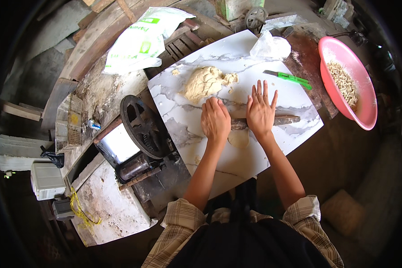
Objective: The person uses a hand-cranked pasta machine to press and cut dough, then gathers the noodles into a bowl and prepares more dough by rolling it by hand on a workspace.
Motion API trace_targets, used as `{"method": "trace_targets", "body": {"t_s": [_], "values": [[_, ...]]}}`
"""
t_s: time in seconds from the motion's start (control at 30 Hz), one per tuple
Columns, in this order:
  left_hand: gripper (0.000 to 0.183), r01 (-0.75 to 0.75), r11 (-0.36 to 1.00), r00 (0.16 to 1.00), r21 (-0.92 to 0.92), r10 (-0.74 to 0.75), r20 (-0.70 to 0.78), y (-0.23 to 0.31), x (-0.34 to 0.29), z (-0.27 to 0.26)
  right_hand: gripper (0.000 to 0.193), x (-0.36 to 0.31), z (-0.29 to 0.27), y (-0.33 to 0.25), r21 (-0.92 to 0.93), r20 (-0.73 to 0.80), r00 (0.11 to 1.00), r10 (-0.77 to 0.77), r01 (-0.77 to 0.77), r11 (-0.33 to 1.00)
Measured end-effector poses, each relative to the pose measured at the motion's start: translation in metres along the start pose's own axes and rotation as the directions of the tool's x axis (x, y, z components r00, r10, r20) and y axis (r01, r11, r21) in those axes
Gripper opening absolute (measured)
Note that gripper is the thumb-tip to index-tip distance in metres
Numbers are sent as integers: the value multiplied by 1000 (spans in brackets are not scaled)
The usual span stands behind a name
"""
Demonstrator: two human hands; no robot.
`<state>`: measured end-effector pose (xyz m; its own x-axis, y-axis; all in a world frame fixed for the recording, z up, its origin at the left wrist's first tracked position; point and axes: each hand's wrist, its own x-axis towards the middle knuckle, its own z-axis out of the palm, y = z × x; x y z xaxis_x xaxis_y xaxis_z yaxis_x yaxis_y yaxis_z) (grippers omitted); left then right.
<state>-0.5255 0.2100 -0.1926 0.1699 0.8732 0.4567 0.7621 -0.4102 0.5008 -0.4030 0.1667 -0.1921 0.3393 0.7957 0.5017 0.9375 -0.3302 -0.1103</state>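
Observation:
A dark wooden rolling pin (pixel 286 120) lies across the marble-patterned board (pixel 272 152) in front of me. My left hand (pixel 215 118) covers the pin's left end, its fingers bent and close together. Flat on top of the pin, my right hand (pixel 260 109) has its fingers stretched out and spread. A thin, flattened piece of dough (pixel 238 139) shows beneath the pin between my wrists. Beyond my left hand sits a cracked lump of pale dough (pixel 204 84). A green utility knife (pixel 294 79) with its blade out lies beyond my right hand.
A crumpled clear plastic bag (pixel 271 46) rests at the board's far edge. To the right, a pink basin (pixel 366 98) holds many small curled pieces. Left of the board stands a machine with a dark wheel (pixel 140 127). A white-green sack (pixel 143 42) lies at far left.

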Motion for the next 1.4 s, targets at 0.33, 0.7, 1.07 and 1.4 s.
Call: {"method": "trace_targets", "body": {"t_s": [0.33,0.7,1.07,1.4], "values": [[10,-126,974,991,186,117,59,-1,-51,-21,41,-55,-23,4,94,128,987,-95,83,992],[24,8,990,996,138,-21,90,-7,-31,-9,43,-29,-2,-1,94,51,997,-52,47,994],[26,-27,985,1000,173,24,20,-8,0,1,44,-3,2,-3,143,39,994,-106,99,985],[27,-70,973,995,219,85,-59,-7,-49,-15,18,-10,5,29,336,-55,887,-459,449,828]]}}
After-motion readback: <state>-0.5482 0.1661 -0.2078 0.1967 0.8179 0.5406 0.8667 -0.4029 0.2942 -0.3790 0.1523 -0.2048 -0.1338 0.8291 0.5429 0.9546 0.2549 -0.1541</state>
